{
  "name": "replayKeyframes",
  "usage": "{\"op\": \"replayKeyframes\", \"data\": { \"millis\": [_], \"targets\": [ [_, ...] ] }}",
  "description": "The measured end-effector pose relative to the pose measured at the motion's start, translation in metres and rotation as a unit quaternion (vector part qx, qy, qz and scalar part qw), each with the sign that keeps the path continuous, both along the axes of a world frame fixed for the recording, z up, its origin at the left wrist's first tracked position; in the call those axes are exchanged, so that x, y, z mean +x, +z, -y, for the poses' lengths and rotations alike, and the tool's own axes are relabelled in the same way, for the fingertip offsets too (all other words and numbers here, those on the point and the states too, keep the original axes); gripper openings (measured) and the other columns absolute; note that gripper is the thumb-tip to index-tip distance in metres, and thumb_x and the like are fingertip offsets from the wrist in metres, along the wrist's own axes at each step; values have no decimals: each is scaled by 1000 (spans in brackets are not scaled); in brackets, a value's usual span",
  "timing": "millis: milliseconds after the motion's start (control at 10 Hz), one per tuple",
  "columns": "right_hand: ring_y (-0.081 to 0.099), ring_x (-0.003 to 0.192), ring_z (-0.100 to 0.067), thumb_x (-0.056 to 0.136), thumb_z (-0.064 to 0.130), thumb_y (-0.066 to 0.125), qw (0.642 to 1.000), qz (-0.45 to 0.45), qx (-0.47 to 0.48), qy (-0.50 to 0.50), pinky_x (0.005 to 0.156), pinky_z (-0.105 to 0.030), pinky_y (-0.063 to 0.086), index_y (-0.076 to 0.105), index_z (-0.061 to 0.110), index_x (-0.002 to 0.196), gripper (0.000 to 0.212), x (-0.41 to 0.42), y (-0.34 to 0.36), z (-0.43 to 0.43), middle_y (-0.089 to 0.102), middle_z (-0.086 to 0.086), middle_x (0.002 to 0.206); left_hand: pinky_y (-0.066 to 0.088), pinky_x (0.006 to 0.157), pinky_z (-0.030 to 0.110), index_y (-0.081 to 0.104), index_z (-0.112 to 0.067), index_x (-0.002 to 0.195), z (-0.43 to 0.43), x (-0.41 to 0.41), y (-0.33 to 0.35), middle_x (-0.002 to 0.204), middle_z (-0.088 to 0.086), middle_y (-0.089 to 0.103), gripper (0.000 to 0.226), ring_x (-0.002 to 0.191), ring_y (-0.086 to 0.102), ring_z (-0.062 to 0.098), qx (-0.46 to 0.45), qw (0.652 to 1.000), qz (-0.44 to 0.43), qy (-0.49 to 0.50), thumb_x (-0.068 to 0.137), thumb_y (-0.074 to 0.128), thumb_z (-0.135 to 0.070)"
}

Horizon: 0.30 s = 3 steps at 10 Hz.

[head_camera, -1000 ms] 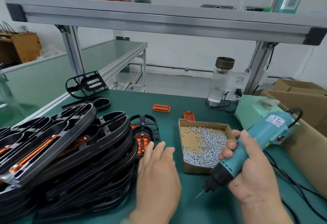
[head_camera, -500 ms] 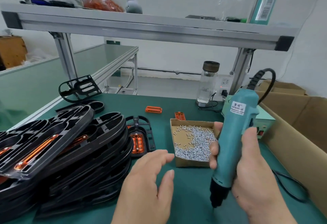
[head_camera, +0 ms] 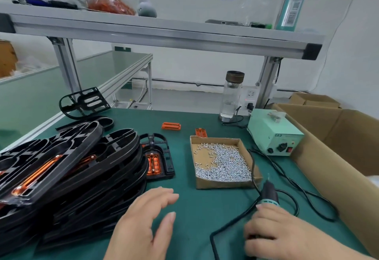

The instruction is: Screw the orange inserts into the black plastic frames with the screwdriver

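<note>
Twice courting trouble: clutching the screwdriver [head_camera: 269, 195] in the right hand [head_camera: 287, 237], fingers seemingly wrapped round its blurred body, trailing its cord [head_camera: 229, 226] past the screw box [head_camera: 223, 185] and risking a spill; hovering the left hand [head_camera: 143, 227], fingers slack and empty, beside the leaning frame stack [head_camera: 114, 153], risking a slide onto the black frame [head_camera: 169, 165] with its orange insert [head_camera: 153, 164] lying between stack and box.

Glass bottle [head_camera: 231, 97], pale green power box [head_camera: 273, 134], cardboard cartons [head_camera: 340, 145]

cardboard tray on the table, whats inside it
The cardboard tray holds a heap of small silver screws, thickest toward its near side. Bare cardboard shows at the far left; anything beneath the heap is covered.
</note>
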State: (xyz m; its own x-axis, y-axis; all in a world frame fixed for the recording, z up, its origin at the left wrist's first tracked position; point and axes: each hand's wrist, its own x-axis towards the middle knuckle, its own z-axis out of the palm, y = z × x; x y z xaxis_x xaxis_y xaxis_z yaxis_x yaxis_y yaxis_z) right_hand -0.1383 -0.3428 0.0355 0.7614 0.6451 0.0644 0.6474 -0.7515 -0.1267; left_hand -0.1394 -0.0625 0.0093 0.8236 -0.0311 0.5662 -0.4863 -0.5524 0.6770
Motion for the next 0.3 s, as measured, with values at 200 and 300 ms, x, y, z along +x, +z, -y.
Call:
{"op": "replayKeyframes", "data": {
  "millis": [200,300],
  "targets": [
    [34,135,8,108,28,20,985,85,-142,57,102,-10,36,62,42,112,44,5,-6,50,51,28,129,37,95,5,69,-38,93,-17,-1,0,120,-24,58,24,112,53,-7,10,999,45,-12,75,53,-42],
    [37,141,-19,105,32,19,963,175,-199,45,101,-24,44,57,42,127,45,5,-9,71,48,5,145,41,89,5,68,-44,92,-25,-6,1,111,-26,62,17,105,55,-12,-2,998,43,-46,80,58,-37]
  ]
}}
